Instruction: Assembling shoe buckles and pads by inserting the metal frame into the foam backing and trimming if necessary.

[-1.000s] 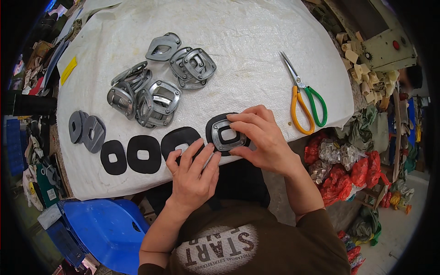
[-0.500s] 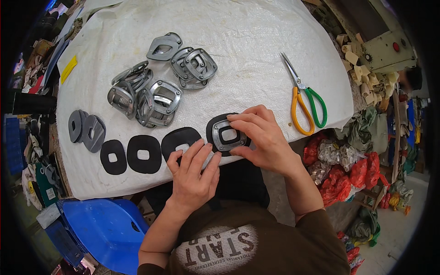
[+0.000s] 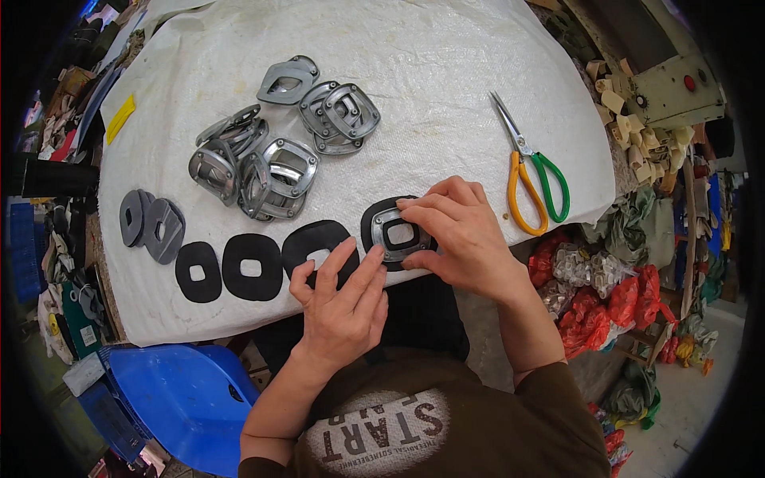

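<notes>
My right hand (image 3: 472, 240) pinches a silver metal frame (image 3: 379, 233) between thumb and fingers. The frame lies on a black pad (image 3: 369, 219) with a square hole, near the front edge of the table. My left hand (image 3: 341, 309) has its fingers spread, with one fingertip at the left of the frame and the others over the neighbouring black pad (image 3: 301, 239), partly hiding it. Two more black pads, a larger one (image 3: 253, 291) and a smaller one (image 3: 198, 292), continue the row leftward.
Stacked metal frames (image 3: 288, 177) form a pile beyond the row. Several grey pads (image 3: 167, 231) lie at the left. Scissors (image 3: 523, 147) with orange and green handles rest at the right. A blue plastic tub (image 3: 179, 398) and red bags (image 3: 586, 323) flank the table.
The view has shifted very slightly. Both hands, the frame and the pads stay in nearly the same places.
</notes>
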`<state>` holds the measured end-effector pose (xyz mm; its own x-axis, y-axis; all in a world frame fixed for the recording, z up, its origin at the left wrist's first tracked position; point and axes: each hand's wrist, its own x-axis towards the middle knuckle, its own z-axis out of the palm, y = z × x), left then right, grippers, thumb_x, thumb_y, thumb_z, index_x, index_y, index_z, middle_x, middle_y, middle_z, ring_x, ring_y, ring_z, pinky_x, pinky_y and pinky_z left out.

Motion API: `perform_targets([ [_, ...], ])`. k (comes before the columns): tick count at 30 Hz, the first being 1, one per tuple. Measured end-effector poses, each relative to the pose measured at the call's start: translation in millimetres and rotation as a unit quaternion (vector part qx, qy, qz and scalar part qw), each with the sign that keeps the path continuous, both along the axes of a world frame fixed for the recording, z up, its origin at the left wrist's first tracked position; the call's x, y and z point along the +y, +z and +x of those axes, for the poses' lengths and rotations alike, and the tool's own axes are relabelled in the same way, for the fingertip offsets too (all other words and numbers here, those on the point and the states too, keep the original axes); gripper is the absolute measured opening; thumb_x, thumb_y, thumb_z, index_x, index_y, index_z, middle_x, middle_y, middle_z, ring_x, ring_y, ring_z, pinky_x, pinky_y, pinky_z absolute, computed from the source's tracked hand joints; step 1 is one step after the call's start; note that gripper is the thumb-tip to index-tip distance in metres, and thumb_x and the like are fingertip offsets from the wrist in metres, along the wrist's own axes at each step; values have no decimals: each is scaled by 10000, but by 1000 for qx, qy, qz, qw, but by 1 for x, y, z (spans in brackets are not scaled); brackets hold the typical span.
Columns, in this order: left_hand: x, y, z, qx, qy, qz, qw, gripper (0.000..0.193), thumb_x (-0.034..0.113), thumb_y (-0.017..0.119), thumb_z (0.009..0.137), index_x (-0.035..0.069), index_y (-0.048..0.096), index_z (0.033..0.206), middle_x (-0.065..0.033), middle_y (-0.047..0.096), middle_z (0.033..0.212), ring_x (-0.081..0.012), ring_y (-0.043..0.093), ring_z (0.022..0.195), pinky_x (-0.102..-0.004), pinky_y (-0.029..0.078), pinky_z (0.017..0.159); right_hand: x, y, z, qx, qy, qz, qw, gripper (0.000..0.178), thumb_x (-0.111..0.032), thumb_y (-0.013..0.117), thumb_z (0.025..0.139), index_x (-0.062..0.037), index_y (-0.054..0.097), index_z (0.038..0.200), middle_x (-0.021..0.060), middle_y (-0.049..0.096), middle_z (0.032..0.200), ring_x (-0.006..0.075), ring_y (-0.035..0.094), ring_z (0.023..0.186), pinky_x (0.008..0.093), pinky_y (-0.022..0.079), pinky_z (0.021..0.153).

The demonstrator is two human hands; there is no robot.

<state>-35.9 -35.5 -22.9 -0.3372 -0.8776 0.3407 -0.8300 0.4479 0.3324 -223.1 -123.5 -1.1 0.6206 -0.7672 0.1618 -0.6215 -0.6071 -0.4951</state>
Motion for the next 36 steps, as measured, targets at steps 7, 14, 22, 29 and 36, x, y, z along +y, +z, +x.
perform_targets([
  [7, 0, 6, -3, -3, 5, 4, 1000, 265, 135, 642, 661, 26, 661, 903, -46, 583, 1148, -223, 485, 1093, -486, 217, 930, 2, -4, -2, 2, -11, -28, 1000, 531, -234, 801, 516, -114, 598, 991, -29, 623, 965, 183, 507, 952, 466, 239, 922],
  [14, 1, 9, -2, 17, -7, 19, 1000, 321, 125, 647, 662, 27, 635, 967, -55, 592, 1118, -225, 489, 1075, -494, 216, 940, 3, -6, -4, 8, -17, -28, 999, 595, -297, 797, 495, -132, 607, 1034, -25, 626, 943, 207, 493, 968, 433, 226, 934],
  [22, 15, 18, 2, 249, -1, -38, 968, 403, -2, 599, 654, -6, 584, 1057, -123, 601, 1108, -301, 533, 1030, -388, 395, 854, 22, 6, -6, -155, -9, -50, 987, 574, -317, 805, 531, -117, 592, 1026, 6, 633, 1105, 250, 512, 987, 394, 288, 894],
  [29, 37, 25, 11, 574, 128, 60, 807, 431, 91, 496, 819, -73, 448, 1215, -153, 536, 1126, -212, 536, 991, -311, 430, 820, 40, 21, 4, -185, 3, -78, 980, 508, -302, 796, 531, -98, 597, 952, 0, 631, 1105, 243, 524, 956, 425, 289, 887],
  [36, 36, 21, 8, 659, 115, 331, 665, 201, 92, 517, 897, -51, 592, 1016, -49, 620, 876, -74, 555, 795, -211, 451, 711, 64, 28, 21, -76, 42, -128, 988, 451, -323, 756, 540, -98, 604, 900, -20, 610, 1123, 224, 499, 965, 450, 281, 879],
])
